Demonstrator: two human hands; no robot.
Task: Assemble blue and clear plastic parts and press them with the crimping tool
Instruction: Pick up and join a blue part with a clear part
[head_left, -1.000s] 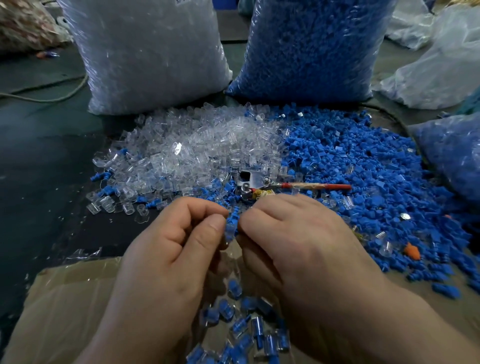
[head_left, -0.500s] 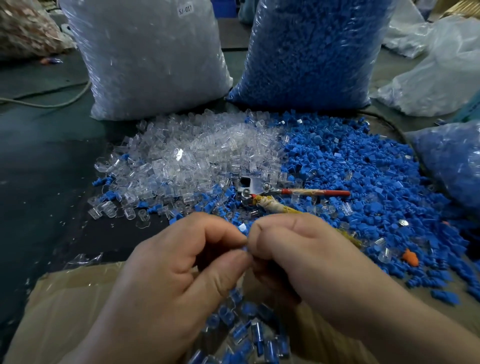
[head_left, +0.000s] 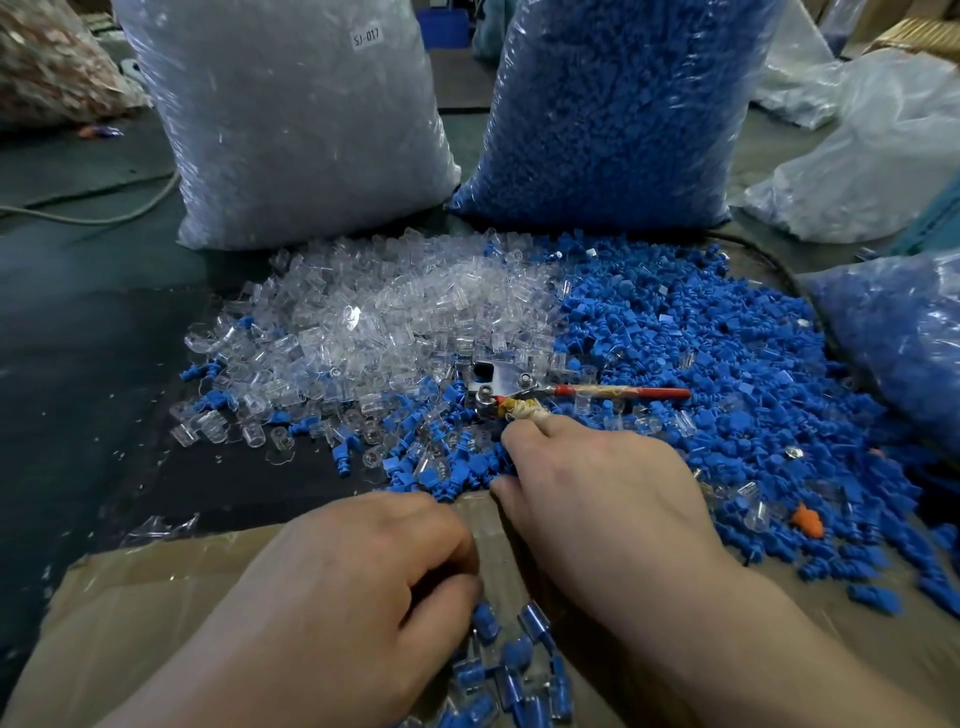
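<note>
Right hand (head_left: 608, 499) shifted to tool (head_left: 496, 383), dark surface (head_left: 78, 364)

The place is a small assembly workshop handling bulk plastic parts. Two bulging sacks stand at the back, a clear-parts sack (head_left: 291, 145) with a label (head_left: 367, 37) reading SJ-017 and a blue-parts sack (head_left: 613, 114). A clear heap (head_left: 395, 306) and a blue heap (head_left: 701, 353) spread loose over a dark mat (head_left: 104, 338), with a crimping tool (head_left: 498, 382) among them. Flattened cardboard (head_left: 156, 597) and more filled bags (head_left: 872, 156) crowd the edges.
</note>
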